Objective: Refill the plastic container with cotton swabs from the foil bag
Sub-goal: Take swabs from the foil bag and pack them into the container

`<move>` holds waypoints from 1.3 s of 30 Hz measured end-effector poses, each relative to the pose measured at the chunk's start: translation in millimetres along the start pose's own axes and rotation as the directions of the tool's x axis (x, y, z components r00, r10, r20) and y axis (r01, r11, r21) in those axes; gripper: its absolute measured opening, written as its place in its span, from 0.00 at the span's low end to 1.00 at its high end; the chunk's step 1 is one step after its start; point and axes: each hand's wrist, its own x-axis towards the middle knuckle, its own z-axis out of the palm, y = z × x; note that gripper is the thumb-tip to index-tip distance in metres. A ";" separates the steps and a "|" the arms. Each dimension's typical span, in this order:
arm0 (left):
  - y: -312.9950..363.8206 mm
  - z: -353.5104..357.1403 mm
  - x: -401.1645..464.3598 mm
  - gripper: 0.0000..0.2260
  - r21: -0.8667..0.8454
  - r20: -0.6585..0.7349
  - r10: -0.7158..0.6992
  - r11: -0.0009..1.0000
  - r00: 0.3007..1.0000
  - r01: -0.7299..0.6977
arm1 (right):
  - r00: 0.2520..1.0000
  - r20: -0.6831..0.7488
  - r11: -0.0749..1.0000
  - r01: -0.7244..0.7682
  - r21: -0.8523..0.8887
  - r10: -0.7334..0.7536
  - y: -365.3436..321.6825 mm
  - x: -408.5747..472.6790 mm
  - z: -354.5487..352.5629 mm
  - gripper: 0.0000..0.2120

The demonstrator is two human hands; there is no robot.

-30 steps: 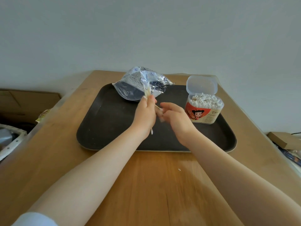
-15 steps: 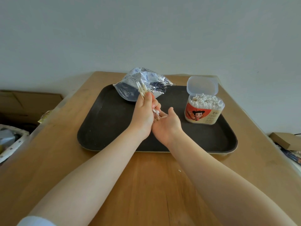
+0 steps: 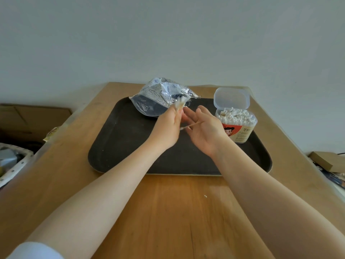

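A crumpled foil bag [image 3: 160, 96] lies at the back of a dark tray [image 3: 119, 146]. The plastic container [image 3: 236, 126] stands at the tray's right, its lid flipped up, packed with white cotton swabs. My left hand [image 3: 168, 128] is closed on a small bunch of cotton swabs [image 3: 180, 104], whose blurred tips stick up in front of the bag. My right hand [image 3: 205, 129] is just to its right, fingers spread, palm facing left. A single swab [image 3: 192, 125] lies across its fingers, between the two hands.
The tray rests on a wooden table [image 3: 168, 212]. A cardboard box [image 3: 33, 116] and a white basket [image 3: 11, 165] lie off the left edge. A small brown box [image 3: 324, 160] sits off the right edge. A white crumb [image 3: 205, 196] lies on the table.
My right hand has opened and drawn a little to the right, away from my left hand. A single swab now shows between them. My left hand keeps its bunch.
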 end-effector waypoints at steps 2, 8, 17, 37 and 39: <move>0.5 4.7 -0.8 0.17 0.043 0.086 -0.023 0.999 0.996 0.020 | 1.000 0.004 0.994 0.006 -0.107 -0.006 1.5 3.3 1.8 0.12; 5.2 13.2 -10.1 0.13 0.078 0.251 0.013 0.996 0.968 -0.034 | 0.987 -0.124 0.927 0.044 -0.373 -0.097 -2.1 1.1 5.8 0.18; 22.7 4.7 -7.8 0.14 -0.637 0.110 -0.082 0.759 0.990 0.134 | 0.994 0.056 0.996 -0.092 -0.015 0.093 8.1 0.1 -2.7 0.37; 23.2 6.2 -17.6 0.10 -0.257 0.311 -0.104 0.948 0.945 0.189 | 0.909 0.130 0.836 0.415 -0.361 -0.395 -11.2 -8.2 7.3 0.23; 25.3 4.9 -20.2 0.12 -0.234 0.387 -0.146 0.940 0.911 0.250 | 0.870 0.218 0.698 0.487 -0.525 -0.442 -17.5 -10.2 8.8 0.17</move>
